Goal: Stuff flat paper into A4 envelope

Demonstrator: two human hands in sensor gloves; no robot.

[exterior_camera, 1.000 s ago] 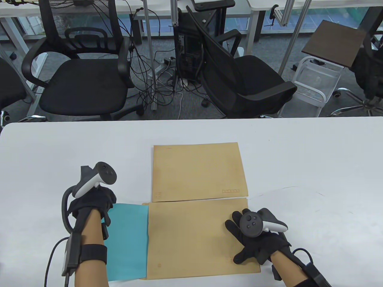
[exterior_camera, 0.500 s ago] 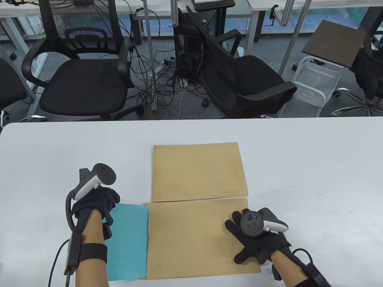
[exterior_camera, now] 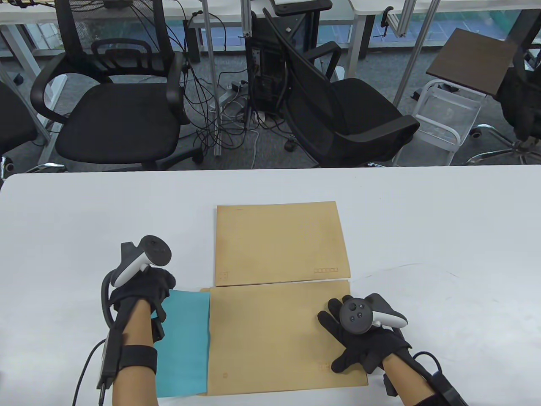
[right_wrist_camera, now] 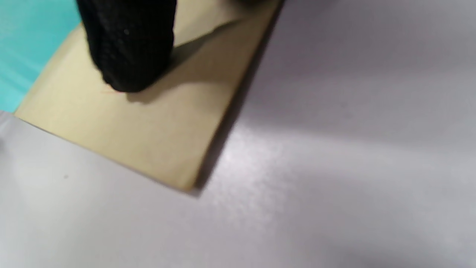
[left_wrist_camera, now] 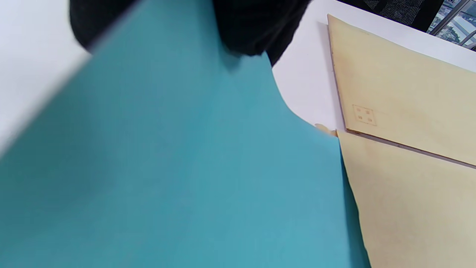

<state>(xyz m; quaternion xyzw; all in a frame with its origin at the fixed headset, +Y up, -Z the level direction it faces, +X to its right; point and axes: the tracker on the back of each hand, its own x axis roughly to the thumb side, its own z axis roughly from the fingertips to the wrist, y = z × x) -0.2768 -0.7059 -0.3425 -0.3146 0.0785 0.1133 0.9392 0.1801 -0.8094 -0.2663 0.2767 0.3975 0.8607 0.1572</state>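
Observation:
A teal paper sheet point(exterior_camera: 186, 338) lies at the near left, its right part inside the open left end of the near brown envelope point(exterior_camera: 274, 334). My left hand point(exterior_camera: 148, 292) grips the sheet's far left corner; in the left wrist view my fingers point(left_wrist_camera: 256, 26) sit on the teal paper point(left_wrist_camera: 186, 167) beside the envelope point(left_wrist_camera: 416, 208). My right hand point(exterior_camera: 359, 342) rests open and flat on the envelope's right end. In the right wrist view a fingertip point(right_wrist_camera: 130, 44) presses on the envelope point(right_wrist_camera: 148, 130).
A second brown envelope point(exterior_camera: 279, 243) lies flat just beyond the near one, touching its far edge; it also shows in the left wrist view point(left_wrist_camera: 401, 89). The white table point(exterior_camera: 444, 220) reaches to both sides. Office chairs point(exterior_camera: 118, 114) stand behind the far edge.
My left hand has moved right with the teal sheet, and less teal shows outside the envelope. My right hand has stayed on the envelope.

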